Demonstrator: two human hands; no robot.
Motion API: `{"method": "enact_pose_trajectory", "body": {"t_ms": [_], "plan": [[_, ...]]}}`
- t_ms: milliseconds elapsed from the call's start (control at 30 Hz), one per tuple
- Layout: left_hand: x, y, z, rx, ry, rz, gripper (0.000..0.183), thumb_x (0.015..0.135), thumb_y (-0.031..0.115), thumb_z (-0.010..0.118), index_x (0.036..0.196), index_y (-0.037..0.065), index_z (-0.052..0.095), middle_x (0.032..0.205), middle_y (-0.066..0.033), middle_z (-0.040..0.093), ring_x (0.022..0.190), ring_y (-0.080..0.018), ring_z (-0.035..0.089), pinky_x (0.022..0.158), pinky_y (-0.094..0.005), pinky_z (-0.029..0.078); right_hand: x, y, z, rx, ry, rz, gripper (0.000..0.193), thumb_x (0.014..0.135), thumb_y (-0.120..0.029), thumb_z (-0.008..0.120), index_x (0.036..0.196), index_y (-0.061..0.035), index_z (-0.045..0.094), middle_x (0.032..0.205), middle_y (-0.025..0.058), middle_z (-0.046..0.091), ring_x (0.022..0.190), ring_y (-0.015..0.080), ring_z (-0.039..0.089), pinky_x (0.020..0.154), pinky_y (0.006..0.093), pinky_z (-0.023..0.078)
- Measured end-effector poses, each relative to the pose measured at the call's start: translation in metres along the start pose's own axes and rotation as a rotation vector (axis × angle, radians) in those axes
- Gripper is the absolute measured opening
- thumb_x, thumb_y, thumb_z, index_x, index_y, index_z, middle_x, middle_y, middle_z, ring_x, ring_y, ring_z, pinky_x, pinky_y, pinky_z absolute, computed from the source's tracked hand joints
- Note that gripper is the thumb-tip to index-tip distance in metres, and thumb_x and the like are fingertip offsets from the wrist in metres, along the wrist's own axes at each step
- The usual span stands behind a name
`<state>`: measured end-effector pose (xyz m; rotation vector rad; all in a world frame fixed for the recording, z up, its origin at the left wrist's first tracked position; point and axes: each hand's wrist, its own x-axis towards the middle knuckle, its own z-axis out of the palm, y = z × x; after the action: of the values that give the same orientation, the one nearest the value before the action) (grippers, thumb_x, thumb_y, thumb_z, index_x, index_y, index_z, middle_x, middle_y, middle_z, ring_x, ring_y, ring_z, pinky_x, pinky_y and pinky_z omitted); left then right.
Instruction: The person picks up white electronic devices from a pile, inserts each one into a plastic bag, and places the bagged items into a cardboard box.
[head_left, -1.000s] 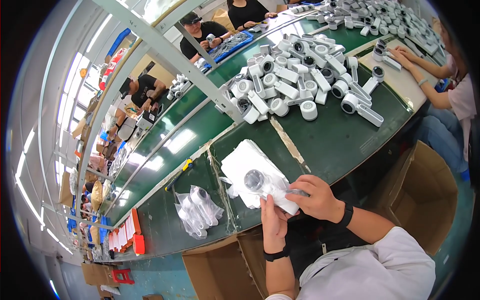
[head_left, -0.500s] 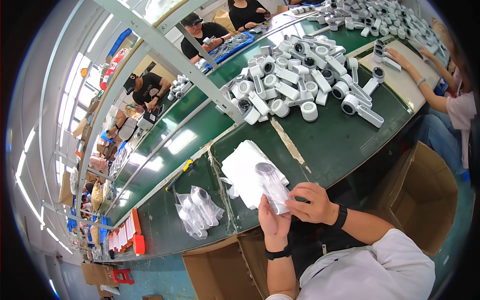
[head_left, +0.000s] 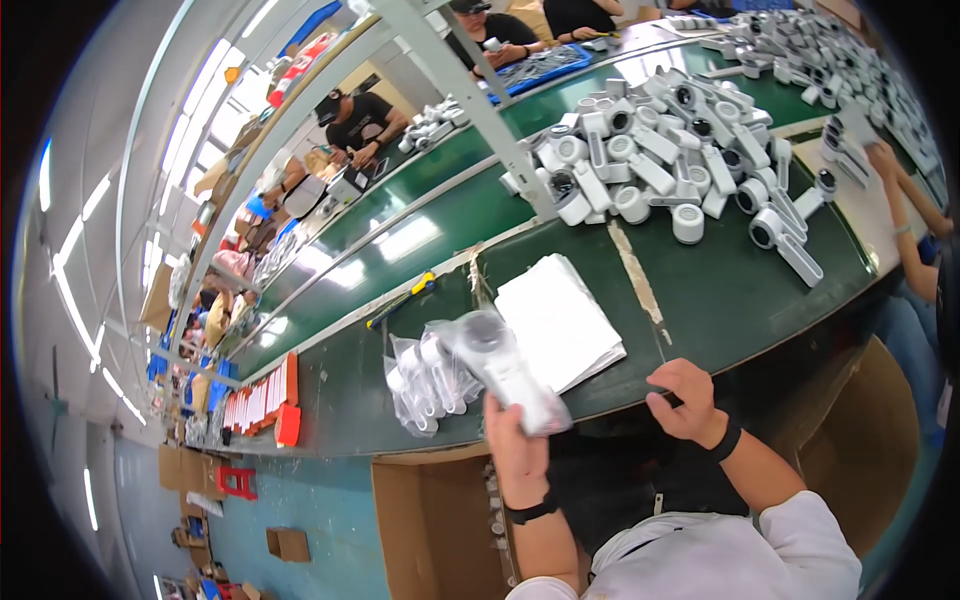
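Observation:
My left hand (head_left: 518,455) grips the handle end of a white handheld fan (head_left: 512,375) with a round grey head, in a clear plastic bag. It is slightly blurred and tilted, its head up and to the left. Just beyond it lie several bagged fans (head_left: 430,380) in a small heap. My right hand (head_left: 690,405) is off the fan, over the table's front edge, its fingers curved and apart with nothing in them. Between the hands and the far side rests a stack of flat white bags (head_left: 562,322).
A large pile of unbagged fans (head_left: 640,150) covers the back right of the green table (head_left: 720,300). A yellow-and-black utility knife (head_left: 402,300) lies by the ledge. Cardboard boxes (head_left: 425,520) stand below the edge. A co-worker's arms (head_left: 905,190) reach in at the right.
My left hand has carried the bagged fan left, off the white stack toward the bagged heap. My right hand has let go and moved right. The whole view has shifted.

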<state>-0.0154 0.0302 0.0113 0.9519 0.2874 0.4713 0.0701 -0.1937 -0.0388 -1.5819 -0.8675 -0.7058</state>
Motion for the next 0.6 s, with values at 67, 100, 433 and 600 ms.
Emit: {"method": "enact_pose_trajectory", "body": {"t_ms": [67, 100, 433, 600], "plan": [[0.004, 0.025, -0.024, 0.041, 0.227, 0.165, 0.057, 0.083, -0.004, 0.050, 0.138, 0.002, 0.039, 0.119, -0.0138, 0.057, 0.103, -0.0278, 0.061, 0.084, -0.0419, 0.054, -0.004, 0.011, -0.002, -0.012, -0.046, 0.049, 0.017, 0.073, -0.003, 0.070, 0.089, -0.0009, 0.065, 0.078, 0.0098, 0.062, 0.064, 0.0259, 0.061, 0.058, 0.0317, 0.048], [0.007, 0.036, -0.035, 0.089, 0.390, 0.235, 0.055, 0.084, -0.006, 0.050, 0.137, 0.001, 0.040, 0.118, -0.0137, 0.058, 0.101, -0.0260, 0.061, 0.083, -0.0406, 0.054, -0.006, 0.018, -0.002, -0.011, -0.085, 0.148, 0.013, 0.076, -0.003, 0.069, 0.089, -0.0002, 0.065, 0.075, 0.0090, 0.062, 0.062, 0.0227, 0.060, 0.057, 0.0301, 0.047], [0.068, 0.094, -0.223, 1.039, 0.820, 0.430, 0.049, 0.087, 0.010, 0.056, 0.130, -0.010, 0.043, 0.129, -0.0225, 0.052, 0.114, -0.0295, 0.054, 0.099, -0.0357, 0.041, -0.014, 0.031, 0.012, -0.046, -0.151, 0.593, 0.013, 0.087, -0.015, 0.067, 0.088, -0.0019, 0.069, 0.074, 0.0091, 0.066, 0.056, 0.0190, 0.059, 0.053, 0.0275, 0.046], [0.102, 0.067, -0.268, 1.401, 0.777, 0.323, 0.047, 0.086, 0.009, 0.058, 0.128, -0.009, 0.048, 0.131, -0.0262, 0.052, 0.120, -0.0382, 0.052, 0.105, -0.0407, 0.037, -0.015, 0.032, 0.011, -0.159, -0.111, 0.551, 0.013, 0.086, -0.016, 0.067, 0.084, -0.0032, 0.069, 0.075, 0.0106, 0.066, 0.061, 0.0251, 0.062, 0.056, 0.0321, 0.049]]}}
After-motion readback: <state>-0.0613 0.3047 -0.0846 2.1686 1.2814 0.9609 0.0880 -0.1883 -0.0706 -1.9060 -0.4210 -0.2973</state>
